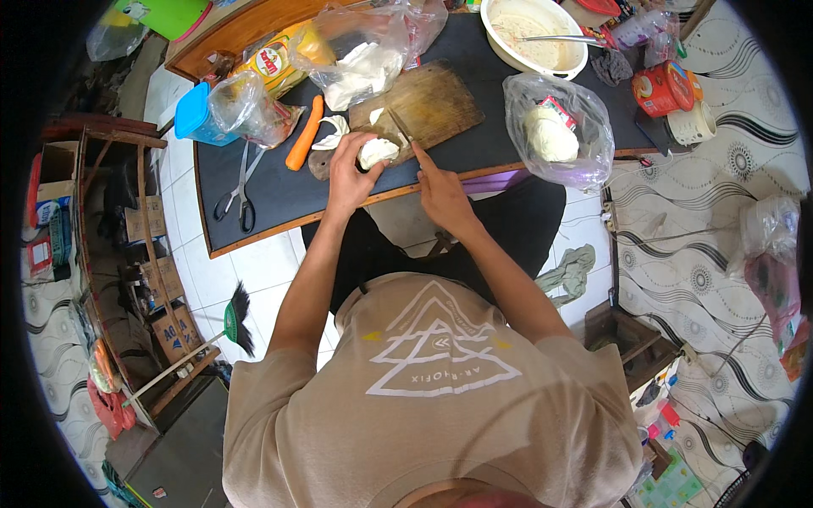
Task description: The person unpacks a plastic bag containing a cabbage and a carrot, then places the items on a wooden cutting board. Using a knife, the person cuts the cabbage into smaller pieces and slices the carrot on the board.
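My left hand (pixel 352 170) holds a piece of cabbage (pixel 378 152) at the lower left part of a wooden cutting board (pixel 438 105). My right hand (pixel 443 193) grips a knife (pixel 401 127), its blade over the board just right of the cabbage. A small pale scrap (pixel 376 115) lies on the board. A cabbage leaf (pixel 331 133) lies left of the board, next to a whole carrot (pixel 306 133). Behind the board, more pale leaves (pixel 364 66) rest in a clear plastic bag. To the right, a cabbage head (pixel 551 134) sits in another clear bag.
Scissors (pixel 241 190) lie on the dark tabletop (pixel 279 209) at left, before a blue-lidded container (pixel 202 115) and a bagged item (pixel 251 111). A white basin (pixel 537 38) of batter-like mixture with a metal utensil stands at back right. Red tubs (pixel 662 89) and a cup (pixel 692 124) stand far right.
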`<state>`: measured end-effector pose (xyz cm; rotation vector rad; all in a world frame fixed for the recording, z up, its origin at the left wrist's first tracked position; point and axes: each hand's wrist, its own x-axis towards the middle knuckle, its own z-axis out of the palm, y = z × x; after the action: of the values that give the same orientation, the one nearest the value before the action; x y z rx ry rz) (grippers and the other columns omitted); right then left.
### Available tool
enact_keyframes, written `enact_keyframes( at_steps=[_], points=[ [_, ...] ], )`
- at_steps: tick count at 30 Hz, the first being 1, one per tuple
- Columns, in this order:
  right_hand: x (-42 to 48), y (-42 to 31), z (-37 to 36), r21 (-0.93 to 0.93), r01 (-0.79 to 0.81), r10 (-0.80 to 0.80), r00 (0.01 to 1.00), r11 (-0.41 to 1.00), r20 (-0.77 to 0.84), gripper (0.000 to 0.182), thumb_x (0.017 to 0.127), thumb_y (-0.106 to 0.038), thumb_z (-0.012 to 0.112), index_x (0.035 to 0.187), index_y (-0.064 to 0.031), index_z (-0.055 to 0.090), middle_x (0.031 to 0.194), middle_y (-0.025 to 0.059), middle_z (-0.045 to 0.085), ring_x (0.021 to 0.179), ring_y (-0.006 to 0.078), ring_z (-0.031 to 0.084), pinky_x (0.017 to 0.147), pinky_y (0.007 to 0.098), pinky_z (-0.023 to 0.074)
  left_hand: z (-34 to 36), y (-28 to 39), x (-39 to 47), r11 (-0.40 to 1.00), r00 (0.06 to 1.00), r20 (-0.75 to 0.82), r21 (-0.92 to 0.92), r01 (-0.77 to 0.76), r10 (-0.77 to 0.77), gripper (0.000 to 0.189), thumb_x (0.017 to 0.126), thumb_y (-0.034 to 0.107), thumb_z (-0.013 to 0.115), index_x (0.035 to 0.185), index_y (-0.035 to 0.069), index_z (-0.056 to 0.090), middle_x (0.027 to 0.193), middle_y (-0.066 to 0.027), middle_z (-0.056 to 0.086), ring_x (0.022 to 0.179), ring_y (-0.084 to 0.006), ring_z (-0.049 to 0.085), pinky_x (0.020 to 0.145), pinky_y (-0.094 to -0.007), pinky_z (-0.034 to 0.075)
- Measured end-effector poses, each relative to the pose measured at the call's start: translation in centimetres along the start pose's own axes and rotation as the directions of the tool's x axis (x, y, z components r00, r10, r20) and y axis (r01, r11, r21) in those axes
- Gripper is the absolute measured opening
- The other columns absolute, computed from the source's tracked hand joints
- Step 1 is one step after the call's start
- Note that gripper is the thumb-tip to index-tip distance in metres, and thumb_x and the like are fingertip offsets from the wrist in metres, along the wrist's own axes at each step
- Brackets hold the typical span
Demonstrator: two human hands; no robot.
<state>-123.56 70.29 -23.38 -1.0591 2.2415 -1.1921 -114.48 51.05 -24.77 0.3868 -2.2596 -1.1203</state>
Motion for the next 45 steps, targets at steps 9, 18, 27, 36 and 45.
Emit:
enact_keyframes(
  at_steps=[9,18,27,36,45],
  points=[
    [-0.9,-4.5,-1.9,0.09,-0.069,0.069,0.998,0.994,0.008,0.057,0.101,-0.005,0.05,0.156,-0.0004,0.038,0.093,0.037,0.064,0.093,0.0544,0.064,0.084,0.0553,0.0475,1.2,-1.3,0.7,0.904,0.948,0.149,-0.289,0.314,-0.281,0.038,0.096,0.009,0.074,0.13,-0.004,0.064,0.119,-0.0117,0.07,0.105,-0.0147,0.065,0.092,-0.0308,0.054],
    [-0.9,-6.5,-3.0,0.158,-0.081,0.084,0.996,0.984,-0.01,0.055,0.102,-0.005,0.049,0.155,0.0017,0.038,0.081,0.0348,0.06,0.082,0.0529,0.063,0.078,0.0545,0.0464,1.2,0.7,1.3,0.627,0.853,0.326,-0.58,0.521,-0.407,0.041,0.111,0.022,0.05,0.144,-0.003,0.053,0.111,-0.0084,0.069,0.092,-0.0125,0.067,0.072,-0.0298,0.057],
    [-1.6,-8.6,-4.4,0.2,-0.063,0.068,0.997,0.978,-0.021,0.057,0.102,-0.005,0.05,0.158,-0.0005,0.037,0.076,0.0289,0.058,0.073,0.0475,0.06,0.07,0.048,0.0446,-1.1,4.8,2.5,0.707,0.911,0.253,-0.574,0.412,-0.325,0.04,0.11,0.021,0.05,0.144,0.0,0.053,0.123,-0.0101,0.065,0.11,-0.0141,0.059,0.099,-0.0294,0.046],
    [-2.9,-11.1,-6.6,0.26,-0.039,0.049,0.998,0.965,-0.032,0.059,0.101,-0.002,0.052,0.158,-0.0015,0.037,0.09,0.0286,0.063,0.078,0.0419,0.065,0.073,0.0424,0.0484,-4.3,9.0,2.8,0.876,0.989,0.083,-0.459,0.15,-0.126,0.05,0.107,0.031,0.054,0.145,-0.001,0.051,0.139,-0.0163,0.056,0.126,-0.0246,0.053,0.11,-0.036,0.038],
    [-4.3,-13.8,-8.0,0.226,0.111,-0.103,0.994,0.968,-0.045,0.057,0.101,-0.002,0.054,0.156,0.0011,0.039,0.14,0.0307,0.059,0.114,0.0446,0.068,0.097,0.0422,0.0529,-6.1,11.3,3.6,0.961,0.973,-0.111,-0.166,-0.219,0.202,0.056,0.106,0.041,0.053,0.141,-0.003,0.05,0.131,-0.0201,0.053,0.12,-0.0301,0.053,0.106,-0.0416,0.039]
  ],
)
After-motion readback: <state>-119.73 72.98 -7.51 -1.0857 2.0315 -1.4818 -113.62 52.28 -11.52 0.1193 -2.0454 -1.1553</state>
